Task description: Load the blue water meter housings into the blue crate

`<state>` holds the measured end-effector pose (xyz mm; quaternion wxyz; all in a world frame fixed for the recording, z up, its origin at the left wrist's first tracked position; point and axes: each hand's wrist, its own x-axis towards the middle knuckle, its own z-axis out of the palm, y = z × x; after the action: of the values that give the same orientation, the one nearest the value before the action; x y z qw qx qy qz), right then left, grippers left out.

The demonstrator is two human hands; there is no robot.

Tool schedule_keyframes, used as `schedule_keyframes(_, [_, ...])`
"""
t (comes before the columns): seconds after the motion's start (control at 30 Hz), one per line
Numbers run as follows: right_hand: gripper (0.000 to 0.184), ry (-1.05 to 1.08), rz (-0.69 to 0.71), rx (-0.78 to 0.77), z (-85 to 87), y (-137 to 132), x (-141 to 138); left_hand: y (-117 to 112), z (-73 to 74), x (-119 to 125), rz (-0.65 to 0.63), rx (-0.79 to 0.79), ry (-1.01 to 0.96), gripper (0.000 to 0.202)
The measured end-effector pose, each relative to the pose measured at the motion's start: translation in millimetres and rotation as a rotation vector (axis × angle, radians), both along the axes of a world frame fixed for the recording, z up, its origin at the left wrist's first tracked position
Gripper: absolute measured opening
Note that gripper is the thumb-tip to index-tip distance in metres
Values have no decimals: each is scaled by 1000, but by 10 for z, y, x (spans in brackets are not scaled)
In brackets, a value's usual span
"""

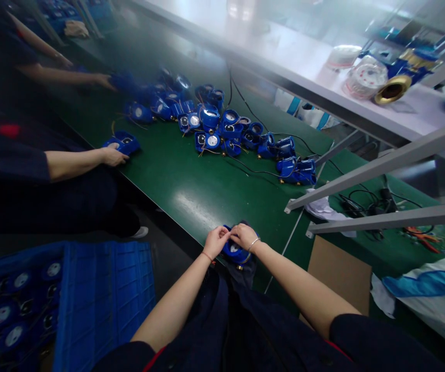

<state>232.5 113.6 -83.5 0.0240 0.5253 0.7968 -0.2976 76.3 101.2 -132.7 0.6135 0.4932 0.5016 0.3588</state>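
Note:
A blue water meter [240,255] with a pale dial and a brass fitting sits at the near edge of the green table, on a dark cloth [247,274]. My left hand [217,241] is closed in a pinch at the meter's far left side. From the right, my right hand [244,236] reaches over the meter's top, its fingers pinched and meeting those of my left hand. Whatever lies between the fingertips is too small and too covered to make out.
Several blue meters with wires [210,120] lie across the table [160,170]. At the left, a co-worker's hand [114,156] holds another meter [129,143]. A blue crate [106,289] stands lower left. Grey shelf struts [385,219], cables and cardboard [338,271] are on the right.

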Motion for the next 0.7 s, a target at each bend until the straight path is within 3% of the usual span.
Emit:
schedule_keyframes(0.3, [23, 153, -93, -129, -106, 81, 164, 74, 156, -67, -2, -55, -58, 11])
schedule_keyframes(0.4, [19, 156, -104, -128, -113, 105, 174, 46, 161, -94, 26, -102, -73, 18])
schedule_keyframes(0.57, [16, 126, -82, -13, -7, 1, 171, -315, -47, -222, 288, -351, -17, 30])
schedule_keyframes(0.7, [17, 107, -75, 77, 71, -202, 186, -648, -233, -165, 315, -659, -38, 52])
